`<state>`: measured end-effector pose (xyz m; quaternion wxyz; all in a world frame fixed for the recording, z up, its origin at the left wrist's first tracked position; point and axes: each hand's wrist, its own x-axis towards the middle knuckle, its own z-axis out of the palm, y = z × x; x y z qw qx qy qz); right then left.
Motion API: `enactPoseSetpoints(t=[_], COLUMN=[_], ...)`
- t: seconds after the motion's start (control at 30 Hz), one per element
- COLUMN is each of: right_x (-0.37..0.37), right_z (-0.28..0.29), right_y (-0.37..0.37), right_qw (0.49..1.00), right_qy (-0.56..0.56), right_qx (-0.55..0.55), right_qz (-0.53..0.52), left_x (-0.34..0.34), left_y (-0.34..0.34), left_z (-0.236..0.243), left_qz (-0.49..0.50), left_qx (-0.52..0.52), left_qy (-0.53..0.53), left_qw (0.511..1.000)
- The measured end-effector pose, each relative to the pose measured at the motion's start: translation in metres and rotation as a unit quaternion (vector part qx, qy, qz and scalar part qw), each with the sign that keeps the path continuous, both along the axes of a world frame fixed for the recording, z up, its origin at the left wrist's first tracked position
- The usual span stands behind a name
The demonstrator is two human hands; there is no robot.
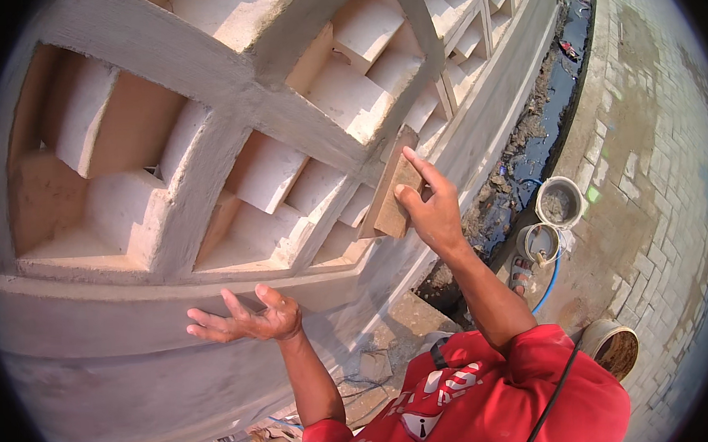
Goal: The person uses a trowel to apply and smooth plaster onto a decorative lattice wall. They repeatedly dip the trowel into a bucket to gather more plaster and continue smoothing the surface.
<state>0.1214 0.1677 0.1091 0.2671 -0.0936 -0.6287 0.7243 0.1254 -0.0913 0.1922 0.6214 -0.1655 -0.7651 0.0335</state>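
My right hand (434,212) grips a wooden float (383,193), a flat board with a block for a handle. The float stands on edge close against a grey post of the openwork block wall (303,115); whether its face touches the plaster I cannot tell. Thumb and forefinger press on the block, and the other fingers are mostly hidden. Lower and to the left, my left hand (254,316) is open with its fingers spread and nothing in it. It is in front of the smooth grey lower band (157,314) of the wall, just below the ledge.
A ditch of dark water (537,141) runs along the wall's foot. Two buckets (559,202) (539,244), one with grey mix, stand on the paving (655,243) to the right, near a blue hose (547,288). Another bucket (613,349) lies tilted behind my shoulder.
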Motion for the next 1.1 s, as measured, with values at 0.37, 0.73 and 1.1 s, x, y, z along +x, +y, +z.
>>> enactPoseSetpoints(t=[0.37,0.73,1.1], right_x=[0.013,0.027,-0.009], right_z=[0.007,0.093,0.025], right_y=[-0.015,0.157,0.146], right_qw=[0.988,0.891,0.986], right_qy=[-0.026,-0.098,-0.125], right_qx=[0.12,0.442,0.027], right_qz=[0.094,0.028,0.103], left_x=[-0.001,0.002,-0.002], left_y=[0.003,0.004,0.003], left_z=[-0.001,-0.002,0.001], left_qz=[0.001,0.016,0.025], left_qx=[0.002,0.014,0.008], left_qy=[-0.003,-0.014,0.009], left_qw=[1.0,1.0,1.0])
